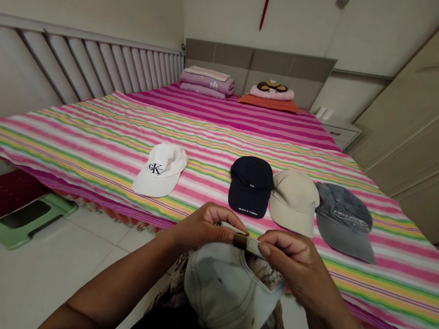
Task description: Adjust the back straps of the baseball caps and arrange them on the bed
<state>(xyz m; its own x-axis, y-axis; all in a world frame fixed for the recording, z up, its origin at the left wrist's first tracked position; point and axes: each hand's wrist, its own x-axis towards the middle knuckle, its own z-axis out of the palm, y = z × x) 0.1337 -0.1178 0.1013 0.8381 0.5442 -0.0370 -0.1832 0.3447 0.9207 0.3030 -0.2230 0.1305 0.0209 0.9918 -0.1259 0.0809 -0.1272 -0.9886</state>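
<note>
A pale, light-coloured baseball cap (227, 293) hangs between my hands, its back opening and strap turned up toward me. My left hand (210, 227) is closed, thumb and fingers pinching the strap beside its brass-coloured buckle (240, 240). On the other side, my right hand (292, 255) pinches the strap's free end. Beyond them on the bed lie a white cap (162, 170) with dark letters, a navy cap (251, 185), a beige cap (294, 199) and a grey cap (345, 219). The beige cap sits between the navy and grey ones.
The bed carries a striped sheet (103, 129). Folded purple bedding (207, 84) and a pink pillow (272, 91) rest near the headboard (229, 58). A green stool (26, 219) stands on the tiled floor at left. A white nightstand (339, 131) is at the far right.
</note>
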